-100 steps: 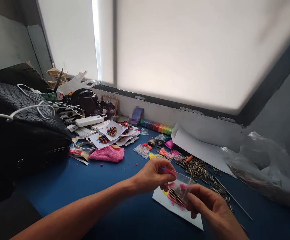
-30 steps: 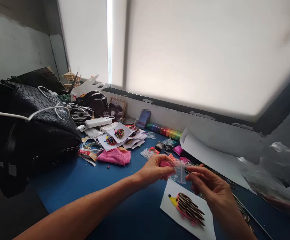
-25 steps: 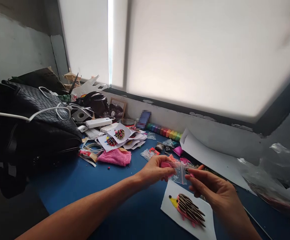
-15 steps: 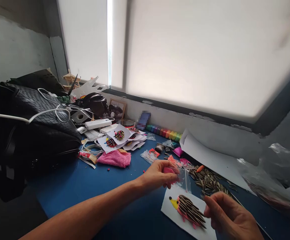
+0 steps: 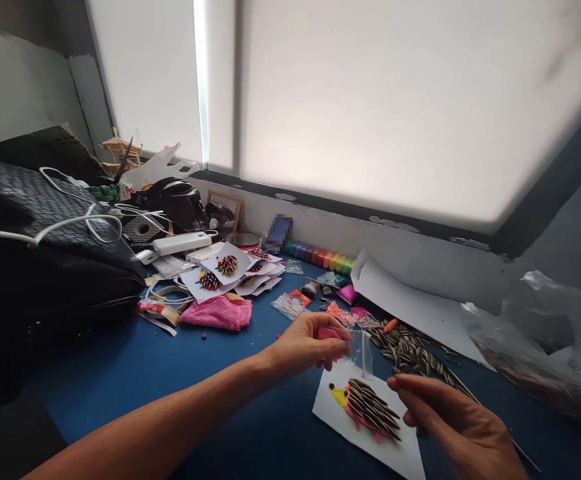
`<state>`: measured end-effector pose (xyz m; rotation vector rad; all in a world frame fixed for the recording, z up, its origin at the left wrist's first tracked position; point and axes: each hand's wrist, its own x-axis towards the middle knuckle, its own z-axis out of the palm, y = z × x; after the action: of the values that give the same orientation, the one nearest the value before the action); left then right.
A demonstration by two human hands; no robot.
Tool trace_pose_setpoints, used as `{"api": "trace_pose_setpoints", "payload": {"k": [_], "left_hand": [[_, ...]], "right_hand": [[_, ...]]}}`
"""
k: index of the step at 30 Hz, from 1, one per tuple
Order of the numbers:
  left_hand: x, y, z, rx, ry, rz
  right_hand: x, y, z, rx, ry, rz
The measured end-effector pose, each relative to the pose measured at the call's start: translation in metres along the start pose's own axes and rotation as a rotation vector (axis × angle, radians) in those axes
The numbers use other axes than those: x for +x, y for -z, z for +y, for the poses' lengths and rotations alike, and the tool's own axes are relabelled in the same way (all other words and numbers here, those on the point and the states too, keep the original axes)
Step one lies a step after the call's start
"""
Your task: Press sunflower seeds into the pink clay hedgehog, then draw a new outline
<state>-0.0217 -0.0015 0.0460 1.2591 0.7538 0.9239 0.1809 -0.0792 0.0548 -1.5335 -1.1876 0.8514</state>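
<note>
My left hand [image 5: 315, 340] is closed on a small clear zip bag [image 5: 361, 353] with pink modelling clay [image 5: 327, 333] in it, above the far edge of a white card [image 5: 340, 423]. On the card lies a hedgehog picture [image 5: 370, 407]: a yellow clay face with black dots, a pink body and feet, and striped sunflower seeds as spines. My right hand [image 5: 455, 420] hovers at the card's right side, thumb and forefinger drawn together in a pinch. Whatever sits between those fingertips, if anything, is too small to make out.
Loose sunflower seeds [image 5: 410, 350] are heaped behind the card. A rolled white sheet [image 5: 410, 300] and a clear plastic bag [image 5: 545, 353] lie right. Farther left are a pink cloth [image 5: 217, 313], hedgehog cards [image 5: 243, 273], clay tubs [image 5: 320, 257] and a black bag [image 5: 60, 280].
The view has shifted slightly, so everything sits a little more to the left. My right hand's fingertips are a bit higher against the card. My left hand keeps its hold on the bag.
</note>
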Motion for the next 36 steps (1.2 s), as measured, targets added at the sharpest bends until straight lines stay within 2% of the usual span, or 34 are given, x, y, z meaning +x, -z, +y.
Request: {"api": "trace_pose_setpoints", "payload": {"k": [5,12,21,27,33,36], "left_hand": [[-0.0018,-0.0008,-0.0014,0.005,-0.005,-0.013],[-0.0029,-0.0019,-0.0010,0.013,0.002,-0.017],[-0.0044,-0.0016,0.0006,0.030,-0.007,-0.020],[-0.0048,-0.0011,-0.0015,0.023,-0.018,-0.029],[-0.0051,-0.0001,-0.0007,0.025,-0.023,-0.035],[-0.0042,0.0005,-0.0014,0.025,-0.032,-0.034]], "right_hand": [[-0.0020,-0.0013,-0.0035,0.031,0.028,-0.033],[0.0039,0.0039,0.0008,0.021,0.035,-0.194],[0.0046,-0.0005,-0.0048,-0.056,0.103,-0.100],[0.0013,-0.0051,-0.0079,-0.103,0.180,-0.172],[0.0046,-0.0025,-0.0025,-0.094,0.048,-0.128],[0.0055,-0.0029,0.0001,-0.042,0.041,-0.140]]}}
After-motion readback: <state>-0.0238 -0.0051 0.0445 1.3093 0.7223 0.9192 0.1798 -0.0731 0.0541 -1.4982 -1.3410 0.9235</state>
